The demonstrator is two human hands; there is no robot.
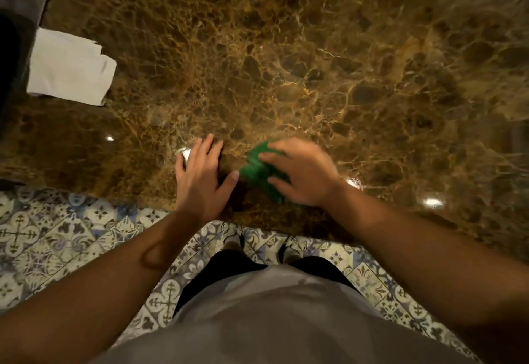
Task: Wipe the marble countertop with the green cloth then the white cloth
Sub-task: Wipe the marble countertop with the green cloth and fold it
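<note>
Brown marble countertop (315, 48) bearing green cloth (256, 170), white cloth (70, 68) far left.

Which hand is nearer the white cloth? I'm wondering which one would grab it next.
Left. The left hand rests flat on the marble countertop, below and right of the white cloth. The right hand, farther right, presses the green cloth.

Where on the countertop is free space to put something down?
Bare marble countertop spreads right of the white cloth and beyond both hands. Crowded only at the near edge: left hand, right hand on the green cloth.
</note>
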